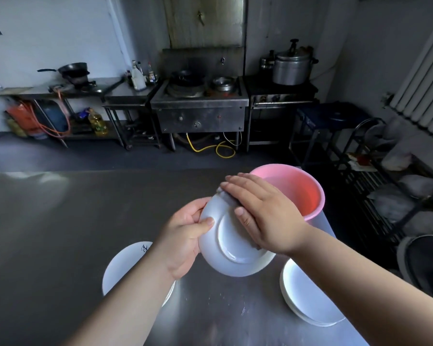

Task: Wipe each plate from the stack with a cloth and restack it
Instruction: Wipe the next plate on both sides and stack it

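Item: round white ceramic plate (231, 248), centre frame, underside up, gripped at its rim by your left hand (185, 242); your right hand (263, 213), fingers flat together, presses grey cloth (226, 196) onto it.

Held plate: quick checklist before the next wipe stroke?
1. Left hand grips the held plate by its rim: ok.
2. Right hand presses the cloth flat on the plate's underside: ok.
3. Plate lifted off the steel table: ok.
4. Underside clean: cannot tell.
5. Stack of plates at right, top bare: ok.
6. Plate at left partly hidden by the forearm: cannot tell.
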A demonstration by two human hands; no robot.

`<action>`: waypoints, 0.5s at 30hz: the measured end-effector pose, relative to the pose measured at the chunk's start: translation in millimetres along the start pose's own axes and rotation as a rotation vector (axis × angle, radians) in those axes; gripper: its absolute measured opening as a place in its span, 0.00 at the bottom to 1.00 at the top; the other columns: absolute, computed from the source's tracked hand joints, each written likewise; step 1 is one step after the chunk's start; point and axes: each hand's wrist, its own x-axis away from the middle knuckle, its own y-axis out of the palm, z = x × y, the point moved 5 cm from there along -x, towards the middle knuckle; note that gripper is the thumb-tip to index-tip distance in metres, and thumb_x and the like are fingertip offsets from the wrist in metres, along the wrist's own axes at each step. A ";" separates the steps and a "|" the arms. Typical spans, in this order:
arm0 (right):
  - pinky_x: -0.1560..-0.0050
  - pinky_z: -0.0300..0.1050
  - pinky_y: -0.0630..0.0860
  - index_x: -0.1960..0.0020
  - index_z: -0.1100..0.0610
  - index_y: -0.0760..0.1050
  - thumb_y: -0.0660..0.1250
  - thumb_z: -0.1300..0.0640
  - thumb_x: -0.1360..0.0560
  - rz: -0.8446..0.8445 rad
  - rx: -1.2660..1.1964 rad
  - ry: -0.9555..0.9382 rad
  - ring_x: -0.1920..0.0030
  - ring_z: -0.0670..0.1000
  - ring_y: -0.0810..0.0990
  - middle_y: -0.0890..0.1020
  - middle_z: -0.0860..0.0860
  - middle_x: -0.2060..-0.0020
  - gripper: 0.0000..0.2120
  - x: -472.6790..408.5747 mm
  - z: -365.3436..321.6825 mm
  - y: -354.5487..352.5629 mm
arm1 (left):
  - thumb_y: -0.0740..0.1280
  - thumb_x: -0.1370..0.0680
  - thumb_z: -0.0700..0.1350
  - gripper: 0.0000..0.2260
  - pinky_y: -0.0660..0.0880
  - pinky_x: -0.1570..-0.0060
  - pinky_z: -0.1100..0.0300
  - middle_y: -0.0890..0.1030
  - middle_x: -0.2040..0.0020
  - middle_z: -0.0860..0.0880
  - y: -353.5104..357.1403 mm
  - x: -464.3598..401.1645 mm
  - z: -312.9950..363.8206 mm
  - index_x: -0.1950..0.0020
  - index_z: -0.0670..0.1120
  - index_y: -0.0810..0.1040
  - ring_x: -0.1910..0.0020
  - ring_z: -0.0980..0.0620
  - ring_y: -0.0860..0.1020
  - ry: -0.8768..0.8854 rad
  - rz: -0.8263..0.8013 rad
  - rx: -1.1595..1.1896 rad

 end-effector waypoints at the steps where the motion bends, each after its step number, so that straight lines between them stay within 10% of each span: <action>1: 0.23 0.56 0.66 0.23 0.62 0.70 0.60 0.54 0.15 0.046 -0.039 0.087 0.24 0.57 0.70 0.74 0.57 0.25 0.23 7.4 5.5 -1.3 | 0.67 0.25 0.37 0.23 0.79 0.39 0.46 0.83 0.35 0.38 -3.0 0.1 1.4 0.29 0.41 0.76 0.36 0.40 0.82 0.007 0.010 0.007; 4: 0.24 0.56 0.67 0.21 0.61 0.68 0.61 0.51 0.15 0.087 -0.086 0.259 0.23 0.54 0.69 0.72 0.55 0.23 0.25 24.1 10.2 1.3 | 0.68 0.26 0.38 0.24 0.76 0.35 0.39 0.82 0.34 0.38 -10.1 0.1 0.7 0.29 0.41 0.75 0.34 0.38 0.81 -0.001 0.027 0.015; 10: 0.25 0.53 0.68 0.23 0.58 0.72 0.59 0.42 0.15 -0.106 0.022 -0.007 0.26 0.58 0.73 0.76 0.55 0.26 0.27 -9.4 -4.3 -4.5 | 0.67 0.25 0.37 0.24 0.78 0.36 0.46 0.81 0.34 0.36 -3.2 -2.0 -3.6 0.28 0.40 0.74 0.36 0.39 0.81 -0.011 -0.024 0.010; 15: 0.23 0.52 0.65 0.18 0.57 0.63 0.61 0.42 0.17 0.111 -0.185 0.383 0.21 0.49 0.65 0.68 0.50 0.20 0.32 30.3 12.5 -1.8 | 0.67 0.24 0.36 0.24 0.77 0.33 0.44 0.80 0.31 0.37 -11.0 -3.7 8.7 0.27 0.40 0.75 0.32 0.38 0.79 0.062 0.001 0.091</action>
